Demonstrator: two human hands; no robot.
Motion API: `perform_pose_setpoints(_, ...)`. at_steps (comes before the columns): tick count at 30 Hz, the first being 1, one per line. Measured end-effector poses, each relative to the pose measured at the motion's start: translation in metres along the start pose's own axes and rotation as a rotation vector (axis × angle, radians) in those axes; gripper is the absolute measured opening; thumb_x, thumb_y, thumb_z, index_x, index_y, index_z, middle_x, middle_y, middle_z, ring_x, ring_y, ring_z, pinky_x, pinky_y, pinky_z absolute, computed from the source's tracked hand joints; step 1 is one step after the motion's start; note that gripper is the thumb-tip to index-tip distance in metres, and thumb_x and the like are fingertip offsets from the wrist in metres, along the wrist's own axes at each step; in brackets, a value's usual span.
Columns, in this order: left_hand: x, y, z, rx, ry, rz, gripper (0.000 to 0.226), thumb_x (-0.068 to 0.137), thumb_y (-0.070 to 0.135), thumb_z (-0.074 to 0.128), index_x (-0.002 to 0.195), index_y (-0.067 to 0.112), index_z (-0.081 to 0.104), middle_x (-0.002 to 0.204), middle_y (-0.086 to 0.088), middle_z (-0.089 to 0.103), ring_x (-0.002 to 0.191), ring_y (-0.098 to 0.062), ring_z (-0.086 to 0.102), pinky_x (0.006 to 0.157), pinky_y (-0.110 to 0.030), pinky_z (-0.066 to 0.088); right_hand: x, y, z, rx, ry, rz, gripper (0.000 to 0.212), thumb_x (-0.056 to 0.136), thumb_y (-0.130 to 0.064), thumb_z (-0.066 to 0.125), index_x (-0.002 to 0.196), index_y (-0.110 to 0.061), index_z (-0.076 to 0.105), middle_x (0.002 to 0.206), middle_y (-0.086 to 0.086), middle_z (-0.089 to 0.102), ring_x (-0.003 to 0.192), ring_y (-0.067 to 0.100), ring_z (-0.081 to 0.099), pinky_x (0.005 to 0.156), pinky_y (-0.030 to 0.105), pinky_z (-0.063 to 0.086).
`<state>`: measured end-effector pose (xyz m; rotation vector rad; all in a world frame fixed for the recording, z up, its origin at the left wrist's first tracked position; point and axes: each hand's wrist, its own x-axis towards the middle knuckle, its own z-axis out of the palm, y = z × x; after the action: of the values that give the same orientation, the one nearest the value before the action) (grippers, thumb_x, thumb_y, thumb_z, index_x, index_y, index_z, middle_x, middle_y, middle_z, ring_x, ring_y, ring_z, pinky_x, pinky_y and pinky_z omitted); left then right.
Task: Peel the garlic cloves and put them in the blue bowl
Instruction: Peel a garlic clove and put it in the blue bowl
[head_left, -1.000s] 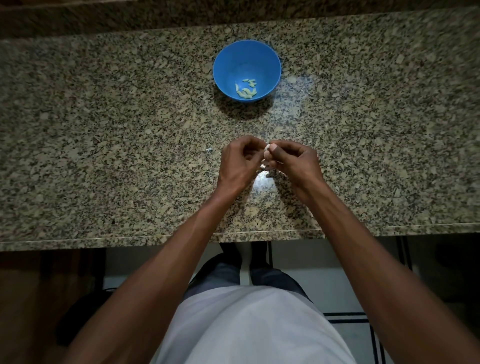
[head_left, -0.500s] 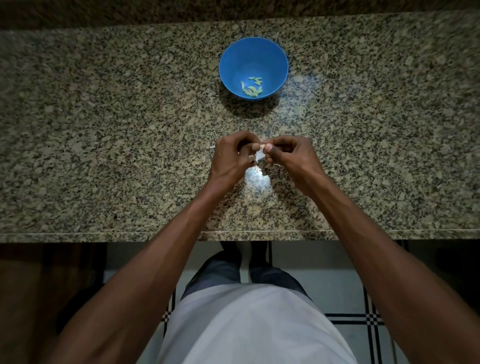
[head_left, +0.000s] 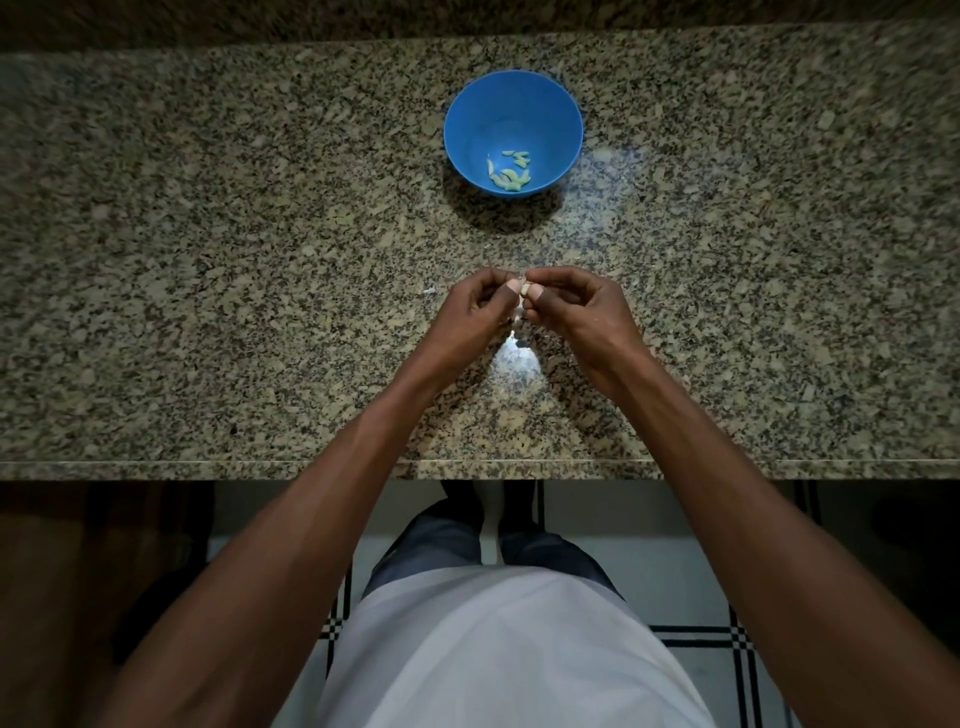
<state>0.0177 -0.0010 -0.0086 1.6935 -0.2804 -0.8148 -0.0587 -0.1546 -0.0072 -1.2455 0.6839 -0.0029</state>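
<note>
Hiding most of a garlic clove, both hands pinch it.

Countertop: speckled granite, polished, glossy glare. Blue bowl: smooth plastic, slight sheen. Shirt: matt white cloth.

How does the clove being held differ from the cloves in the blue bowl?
The held clove is pinched between the left hand and right hand above the counter; the bowl cloves lie loose in the blue bowl. One against several. All are small and pale.
</note>
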Motion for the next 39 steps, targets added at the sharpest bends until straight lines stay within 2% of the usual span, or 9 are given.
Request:
perform_pose_setpoints(2,0.001,0.002,0.000,0.017,0.002,-0.013,0.021,0.108,0.028,0.053,0.112,0.010,0.064,0.090,-0.008,0.062,0.084,-0.016,0.057,0.078,-0.037,0.050,-0.001,0.000,0.001,0.012,0.022,-0.006,0.023,0.090,-0.004,0.078,0.112,-0.002,0.071,0.092,0.012,0.077,0.087,0.022,0.075,0.083,0.032,0.061)
perform_pose_setpoints(5,0.003,0.003,0.002,0.048,0.004,-0.019,0.022,0.108,0.029,0.051,0.109,0.011,0.063,0.087,0.004,0.062,0.077,-0.005,0.057,0.074,-0.027,0.050,-0.003,0.000,0.002,0.060,0.032,-0.003,0.018,0.090,-0.003,0.078,0.107,-0.002,0.072,0.097,0.014,0.076,0.089,0.022,0.076,0.083,0.032,0.061)
perform_pose_setpoints(12,0.004,0.000,0.007,0.143,0.088,0.039,0.028,0.108,0.031,0.051,0.114,0.005,0.060,0.093,0.002,0.067,0.074,0.008,0.063,0.064,-0.015,0.051,-0.008,0.001,0.011,0.235,0.027,0.083,0.021,0.091,0.000,0.075,0.112,0.002,0.074,0.111,0.015,0.077,0.101,0.022,0.077,0.086,0.028,0.061)
perform_pose_setpoints(17,0.004,-0.002,0.005,0.089,0.088,0.046,0.027,0.107,0.030,0.054,0.116,0.007,0.063,0.102,-0.005,0.070,0.091,-0.007,0.068,0.076,-0.023,0.057,-0.006,-0.001,0.010,0.247,0.001,0.118,0.023,0.092,-0.001,0.074,0.114,-0.003,0.075,0.107,0.009,0.079,0.097,0.019,0.076,0.095,0.038,0.061)
perform_pose_setpoints(23,0.009,-0.004,-0.004,0.002,0.212,-0.013,0.018,0.102,0.020,0.063,0.109,0.004,0.065,0.099,-0.004,0.073,0.090,-0.009,0.071,0.085,-0.028,0.059,-0.004,-0.004,0.000,-0.060,-0.032,0.012,0.027,0.093,-0.001,0.074,0.120,-0.004,0.071,0.105,0.018,0.077,0.096,0.029,0.078,0.084,0.035,0.064)
perform_pose_setpoints(30,0.007,-0.005,-0.024,-0.201,0.327,-0.080,0.011,0.093,0.004,0.072,0.097,0.003,0.062,0.106,-0.016,0.076,0.099,-0.023,0.076,0.087,-0.032,0.062,0.038,-0.014,-0.020,-0.777,0.157,-0.245,0.022,0.095,-0.006,0.073,0.117,-0.010,0.075,0.106,0.004,0.077,0.084,0.007,0.072,0.070,0.017,0.059)
perform_pose_setpoints(34,0.004,-0.006,-0.039,-0.207,0.407,-0.084,0.025,0.088,0.004,0.079,0.104,-0.011,0.065,0.104,-0.020,0.075,0.097,-0.025,0.077,0.086,-0.032,0.062,0.054,-0.019,-0.021,-0.965,0.118,-0.312,0.021,0.094,-0.005,0.074,0.115,-0.008,0.077,0.110,0.008,0.078,0.093,0.013,0.072,0.089,0.036,0.062)
perform_pose_setpoints(36,0.002,-0.008,-0.047,-0.191,0.429,-0.077,0.027,0.087,0.002,0.079,0.104,-0.014,0.065,0.104,-0.018,0.076,0.097,-0.023,0.077,0.085,-0.032,0.062,0.051,-0.019,-0.021,-1.000,0.127,-0.341,0.022,0.095,-0.003,0.070,0.116,-0.006,0.077,0.110,0.010,0.078,0.090,0.015,0.073,0.085,0.039,0.064)
perform_pose_setpoints(39,0.002,-0.016,-0.057,-0.170,0.476,-0.073,0.024,0.086,-0.001,0.078,0.104,-0.013,0.067,0.102,-0.015,0.077,0.096,-0.023,0.077,0.086,-0.036,0.063,0.036,-0.018,-0.014,-1.031,0.173,-0.456,0.023,0.098,-0.003,0.066,0.120,-0.002,0.074,0.118,0.017,0.073,0.088,0.018,0.070,0.074,0.030,0.062)
